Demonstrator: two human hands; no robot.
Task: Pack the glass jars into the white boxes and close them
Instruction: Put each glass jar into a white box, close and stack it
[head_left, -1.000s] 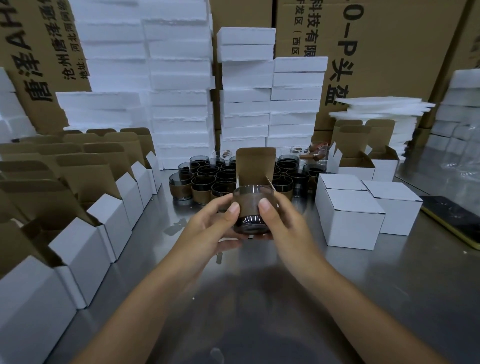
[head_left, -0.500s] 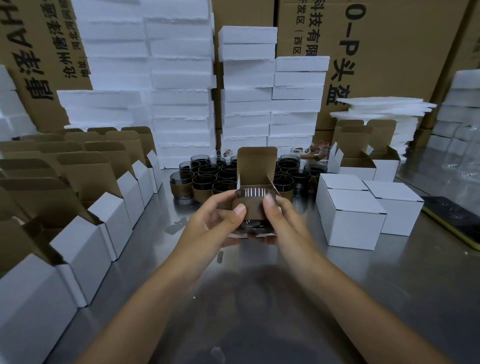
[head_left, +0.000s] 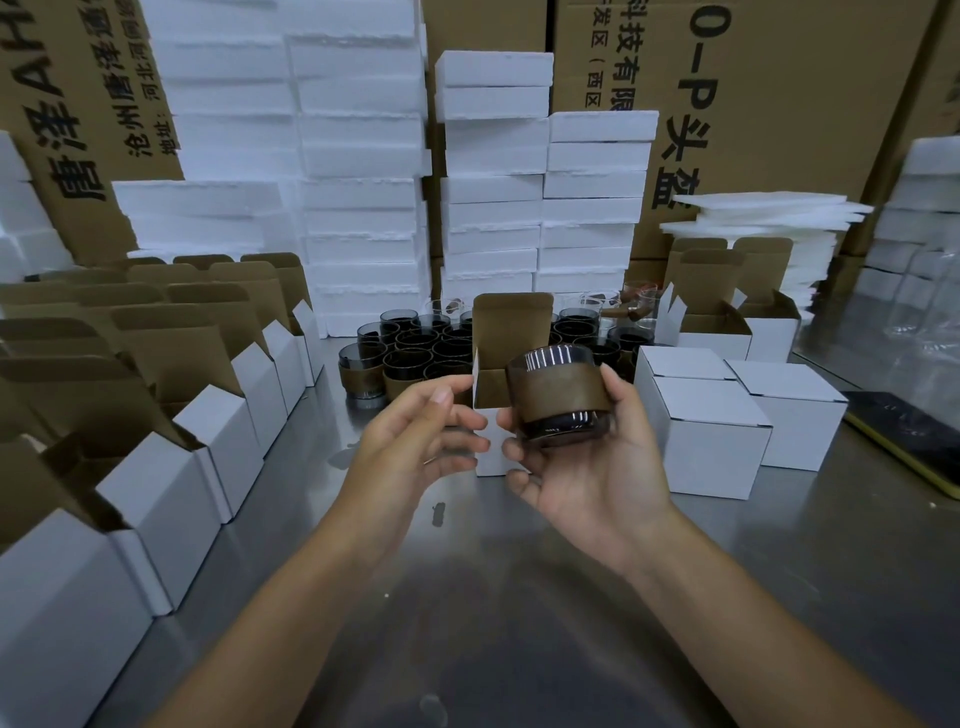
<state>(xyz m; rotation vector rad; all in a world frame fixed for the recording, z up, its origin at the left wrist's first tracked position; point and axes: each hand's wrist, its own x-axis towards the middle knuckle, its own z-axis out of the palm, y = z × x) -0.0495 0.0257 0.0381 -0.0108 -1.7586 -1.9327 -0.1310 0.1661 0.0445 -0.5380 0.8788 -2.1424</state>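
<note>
Gripping a tilted jar in the curled right hand, just before an open box; holding the left hand loosely spread at its left.

Dark glass jar, brown-banded, tilted — just before the open white box, flap upright.

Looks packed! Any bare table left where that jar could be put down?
The jar could go on the steel table near the person, between the row of open boxes on the left and the closed boxes on the right. Crowded: behind the open box, unpacked jars fill the table up to the foam stacks.
</note>
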